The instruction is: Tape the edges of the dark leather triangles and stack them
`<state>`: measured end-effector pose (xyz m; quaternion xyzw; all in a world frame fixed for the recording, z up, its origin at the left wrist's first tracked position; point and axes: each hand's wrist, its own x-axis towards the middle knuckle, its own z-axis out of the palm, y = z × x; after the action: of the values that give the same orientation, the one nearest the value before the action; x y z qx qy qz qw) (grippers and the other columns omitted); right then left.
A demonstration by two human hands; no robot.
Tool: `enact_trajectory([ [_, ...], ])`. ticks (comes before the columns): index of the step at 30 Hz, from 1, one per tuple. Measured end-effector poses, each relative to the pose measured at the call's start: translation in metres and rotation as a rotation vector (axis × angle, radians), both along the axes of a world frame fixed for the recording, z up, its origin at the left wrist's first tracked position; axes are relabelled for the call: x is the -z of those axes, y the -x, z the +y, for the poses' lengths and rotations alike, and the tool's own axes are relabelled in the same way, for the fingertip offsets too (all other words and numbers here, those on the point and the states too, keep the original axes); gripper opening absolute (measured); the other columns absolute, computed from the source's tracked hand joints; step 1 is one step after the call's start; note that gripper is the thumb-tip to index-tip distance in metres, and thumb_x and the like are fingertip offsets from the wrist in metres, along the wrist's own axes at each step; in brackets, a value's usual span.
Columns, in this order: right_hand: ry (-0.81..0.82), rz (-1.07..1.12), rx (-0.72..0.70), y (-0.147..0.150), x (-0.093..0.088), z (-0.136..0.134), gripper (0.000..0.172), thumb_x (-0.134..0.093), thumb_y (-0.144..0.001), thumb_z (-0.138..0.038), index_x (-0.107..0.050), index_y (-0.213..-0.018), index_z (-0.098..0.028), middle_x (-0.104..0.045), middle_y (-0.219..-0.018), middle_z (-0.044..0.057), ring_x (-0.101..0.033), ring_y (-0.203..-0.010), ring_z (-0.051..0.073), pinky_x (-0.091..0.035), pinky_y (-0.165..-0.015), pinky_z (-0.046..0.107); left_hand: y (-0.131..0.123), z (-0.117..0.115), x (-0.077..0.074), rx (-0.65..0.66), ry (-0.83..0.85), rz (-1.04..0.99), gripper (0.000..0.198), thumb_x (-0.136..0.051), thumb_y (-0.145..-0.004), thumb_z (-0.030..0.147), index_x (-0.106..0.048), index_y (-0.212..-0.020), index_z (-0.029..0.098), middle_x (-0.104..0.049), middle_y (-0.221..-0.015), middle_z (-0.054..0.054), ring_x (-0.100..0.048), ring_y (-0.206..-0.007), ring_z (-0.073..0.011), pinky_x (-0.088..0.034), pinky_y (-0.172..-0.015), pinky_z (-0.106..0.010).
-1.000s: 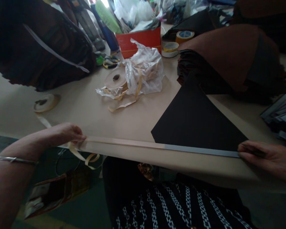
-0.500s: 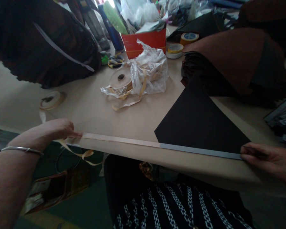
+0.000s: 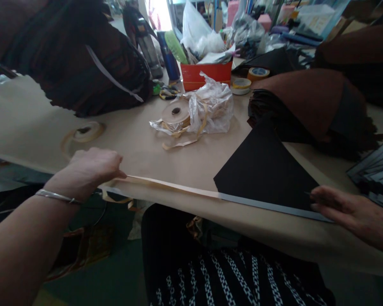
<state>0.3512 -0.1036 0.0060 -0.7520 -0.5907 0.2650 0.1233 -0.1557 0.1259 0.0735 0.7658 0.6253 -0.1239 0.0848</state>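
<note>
Pinched in the fingers of my left hand is a narrow pale tape. It runs taut to the right along the table's front edge. Where it meets the black panel, a grey-looking strip continues along the panel's near edge. My right hand, fingers curled, is at the right end of that strip. A small thin tip pokes out from its fingers; what it belongs to is hidden. Behind my left hand lies a tape roll, and a loose tape end hangs below the table edge.
A larger tape roll sits by a clear plastic bag mid-table. Behind are scissors, a red box and yellow tape rolls. Dark stacked pieces flank them: a left bundle and a brown-topped pile.
My left hand has lifted the tape slightly off the table, still pinching it. My right hand's fingers have come up off the strip's end. The camera view has shifted.
</note>
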Motion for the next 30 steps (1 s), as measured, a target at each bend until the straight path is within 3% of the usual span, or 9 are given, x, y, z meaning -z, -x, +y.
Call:
enact_trajectory([
  [3,0.038,0.183,-0.152,0.043,-0.017,0.016,0.027,-0.044,-0.083,-0.047,-0.058,-0.085,-0.024,-0.065,-0.083,0.009,-0.06,-0.074,0.021,-0.047,-0.065,0.033,-0.042,-0.024,0.004,0.162,-0.08,0.03,0.025,-0.062,-0.074,0.036,-0.064,-0.081,0.012,-0.06,-0.083,-0.012,-0.05,-0.092,-0.0328,-0.036,-0.083,-0.046],
  [6,0.129,0.548,-0.255,0.094,-0.017,0.037,0.03,-0.039,-0.089,-0.044,-0.056,-0.084,-0.02,-0.059,-0.073,0.004,-0.055,-0.063,0.014,-0.046,-0.06,0.029,-0.097,-0.058,0.02,0.423,-0.026,-0.104,0.022,-0.053,-0.084,0.034,-0.064,-0.091,0.016,-0.062,-0.092,-0.01,-0.056,-0.086,-0.023,-0.04,-0.078,-0.034],
  [9,0.197,0.986,-0.096,0.134,0.001,0.06,0.025,-0.044,-0.089,-0.038,-0.055,-0.084,-0.016,-0.062,-0.074,0.004,-0.058,-0.061,0.012,-0.049,-0.06,0.027,-0.144,-0.09,0.039,0.558,0.005,-0.195,0.018,-0.051,-0.086,0.032,-0.063,-0.092,0.02,-0.064,-0.093,-0.006,-0.057,-0.084,-0.0188,-0.041,-0.077,-0.029],
  [12,0.285,1.192,0.156,0.153,0.019,0.077,0.013,-0.052,-0.085,-0.029,-0.05,-0.083,-0.017,-0.066,-0.084,0.007,-0.063,-0.065,0.013,-0.051,-0.06,0.027,-0.166,-0.106,0.054,0.554,-0.018,-0.194,0.018,-0.049,-0.086,0.027,-0.063,-0.088,0.016,-0.064,-0.087,-0.011,-0.06,-0.079,-0.0233,-0.043,-0.07,-0.035],
  [14,0.336,1.222,0.215,0.158,0.024,0.082,0.01,-0.054,-0.083,-0.025,-0.049,-0.084,-0.017,-0.068,-0.087,0.009,-0.065,-0.065,0.014,-0.052,-0.058,0.026,-0.169,-0.108,0.061,0.525,-0.031,-0.177,0.018,-0.048,-0.085,0.026,-0.063,-0.088,0.015,-0.065,-0.083,-0.012,-0.061,-0.076,-0.026,-0.043,-0.067,-0.037],
  [17,0.345,1.234,0.168,0.163,0.025,0.083,0.009,-0.054,-0.083,-0.024,-0.053,-0.084,-0.015,-0.068,-0.092,0.01,-0.065,-0.066,0.013,-0.052,-0.057,0.025,-0.167,-0.104,0.065,0.497,-0.03,-0.152,0.016,-0.05,-0.083,0.025,-0.062,-0.088,0.017,-0.067,-0.082,-0.011,-0.063,-0.078,-0.0285,-0.045,-0.068,-0.04],
  [22,0.283,1.311,0.064,0.163,0.022,0.083,0.016,-0.055,-0.083,-0.03,-0.057,-0.086,-0.015,-0.064,-0.099,0.008,-0.065,-0.076,0.014,-0.053,-0.059,0.025,-0.171,-0.101,0.058,0.48,0.027,-0.103,0.016,-0.052,-0.08,0.025,-0.063,-0.085,0.016,-0.069,-0.086,-0.012,-0.064,-0.085,-0.0301,-0.046,-0.072,-0.041],
  [27,0.155,1.152,-0.056,0.152,0.017,0.078,0.018,-0.048,-0.085,-0.031,-0.053,-0.095,-0.017,-0.055,-0.069,-0.003,-0.051,-0.048,0.007,-0.042,-0.043,0.02,-0.179,-0.097,0.04,0.456,0.17,-0.07,0.019,-0.053,-0.077,0.028,-0.066,-0.085,0.017,-0.071,-0.082,-0.011,-0.066,-0.076,-0.0254,-0.047,-0.063,-0.032],
  [30,0.179,0.943,-0.137,0.149,0.013,0.073,0.014,-0.041,-0.088,-0.032,-0.046,-0.093,-0.019,-0.055,-0.067,-0.004,-0.047,-0.041,0.007,-0.036,-0.038,0.02,-0.183,-0.093,0.034,0.435,0.257,-0.063,0.029,-0.062,-0.07,0.042,-0.067,-0.086,0.018,-0.071,-0.08,-0.009,-0.065,-0.072,-0.0243,-0.046,-0.056,-0.029],
])
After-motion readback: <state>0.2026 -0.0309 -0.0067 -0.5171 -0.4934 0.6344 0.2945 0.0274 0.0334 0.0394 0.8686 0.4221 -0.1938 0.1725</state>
